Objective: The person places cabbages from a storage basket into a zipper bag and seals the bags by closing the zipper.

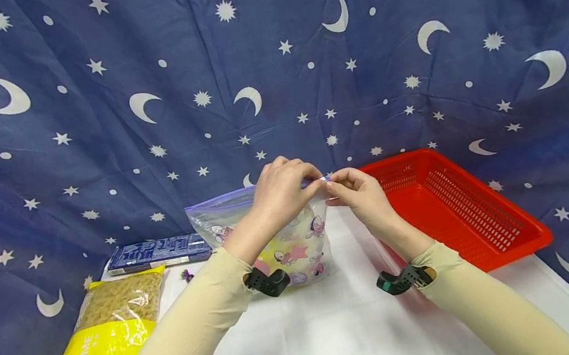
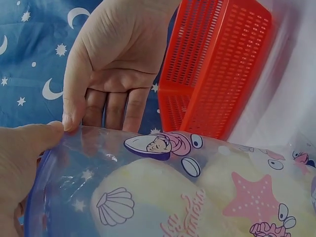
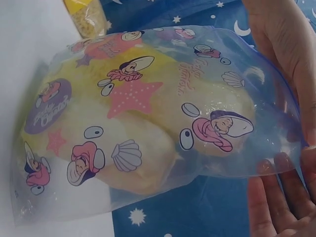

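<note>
A clear zip bag [image 1: 225, 213] with a purple seal along its top stands upright on the table. In the right wrist view the printed zip bag [image 3: 136, 101] shows starfish, shells and cartoon figures, with pale yellow rounded things inside that I cannot name. My left hand [image 1: 283, 189] pinches the purple top edge close to its right corner. At that same corner, my right hand [image 1: 364, 194] pinches the end of the seal between thumb and index finger. The left wrist view shows the right hand's other fingers [image 2: 116, 108] behind the bag.
A red plastic basket [image 1: 441, 239] stands to the right of the hands. On the left lies a yellow pasta packet [image 1: 114, 344], with a flat dark blue pack [image 1: 157, 252] behind it. A small purple item [image 1: 186, 276] lies nearby. A starry blue curtain [image 1: 284, 108] hangs behind the table.
</note>
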The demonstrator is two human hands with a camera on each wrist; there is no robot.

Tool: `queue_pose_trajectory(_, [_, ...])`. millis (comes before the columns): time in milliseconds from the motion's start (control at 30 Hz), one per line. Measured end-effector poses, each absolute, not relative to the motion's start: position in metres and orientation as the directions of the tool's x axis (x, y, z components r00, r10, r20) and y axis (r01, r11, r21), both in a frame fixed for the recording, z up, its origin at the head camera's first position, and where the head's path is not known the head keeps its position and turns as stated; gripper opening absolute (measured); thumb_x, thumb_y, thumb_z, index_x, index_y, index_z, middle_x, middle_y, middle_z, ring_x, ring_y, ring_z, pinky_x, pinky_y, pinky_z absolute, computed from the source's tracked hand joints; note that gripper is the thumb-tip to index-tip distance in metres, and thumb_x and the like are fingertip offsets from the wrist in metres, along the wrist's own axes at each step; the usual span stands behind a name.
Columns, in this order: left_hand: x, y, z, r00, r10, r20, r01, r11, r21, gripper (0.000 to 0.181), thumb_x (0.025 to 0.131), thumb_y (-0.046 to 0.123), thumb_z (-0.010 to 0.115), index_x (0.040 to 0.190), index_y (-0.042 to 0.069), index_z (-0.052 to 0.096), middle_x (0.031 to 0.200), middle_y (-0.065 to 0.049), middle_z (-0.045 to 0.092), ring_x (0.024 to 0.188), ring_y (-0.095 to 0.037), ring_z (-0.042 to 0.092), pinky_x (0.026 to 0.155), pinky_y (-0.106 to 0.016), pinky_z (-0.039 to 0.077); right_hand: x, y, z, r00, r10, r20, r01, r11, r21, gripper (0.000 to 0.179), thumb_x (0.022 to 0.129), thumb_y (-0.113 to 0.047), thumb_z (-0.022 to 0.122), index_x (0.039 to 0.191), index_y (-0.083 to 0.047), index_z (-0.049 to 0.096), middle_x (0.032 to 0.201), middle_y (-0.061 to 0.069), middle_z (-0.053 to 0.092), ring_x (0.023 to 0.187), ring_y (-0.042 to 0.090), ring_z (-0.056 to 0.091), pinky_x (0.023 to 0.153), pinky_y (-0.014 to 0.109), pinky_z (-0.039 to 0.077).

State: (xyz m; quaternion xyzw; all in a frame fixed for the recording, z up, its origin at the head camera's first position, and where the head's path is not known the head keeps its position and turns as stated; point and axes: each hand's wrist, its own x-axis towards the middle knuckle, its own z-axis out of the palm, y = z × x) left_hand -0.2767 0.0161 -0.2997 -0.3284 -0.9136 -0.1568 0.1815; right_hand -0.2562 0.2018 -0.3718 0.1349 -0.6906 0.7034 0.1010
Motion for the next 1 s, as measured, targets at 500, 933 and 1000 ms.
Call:
queue_pose_trajectory(500, [-0.278, 0.007, -0.294, -0.772, 0.531, 0.348, 0.615, 0.762, 0.203, 0.02, 0.098, 0.04, 0.068, 0.103, 0.024, 0.078, 0.102, 0.011, 0.071, 0.095, -0.017, 0.054, 0.089, -0.04, 0.044, -0.263, 0.19, -0.374, -0.921, -0.094, 0.379, -0.385, 0.055, -0.921, 0.018, 0.103, -0.013, 0.061, 0.112, 0.001, 0.053, 0.105, 0.025, 0.059, 0.098, 0.028, 0.062, 0.085, 0.035, 0.061])
queue_pose_trajectory(933, [-0.278, -0.008, -0.29, -0.791, 0.521, 0.321, 0.599, 0.766, 0.234, 0.019, 0.1, 0.039, 0.066, 0.105, 0.024, 0.077, 0.103, 0.011, 0.07, 0.097, -0.02, 0.054, 0.093, -0.043, 0.043, -0.263, 0.19, -0.372, -0.927, -0.072, 0.367, -0.372, 0.071, -0.926, 0.018, 0.104, -0.014, 0.06, 0.113, 0.0, 0.052, 0.104, 0.016, 0.062, 0.095, 0.021, 0.064, 0.084, 0.032, 0.061])
queue_pose_trajectory(1000, [-0.278, -0.011, -0.289, -0.794, 0.517, 0.32, 0.596, 0.766, 0.24, 0.019, 0.1, 0.038, 0.067, 0.106, 0.023, 0.078, 0.104, 0.01, 0.07, 0.106, -0.023, 0.056, 0.097, -0.045, 0.043, -0.263, 0.189, -0.371, -0.926, -0.07, 0.371, -0.376, 0.073, -0.924, 0.017, 0.104, -0.014, 0.059, 0.112, 0.0, 0.052, 0.104, 0.017, 0.063, 0.095, 0.022, 0.064, 0.084, 0.033, 0.06])
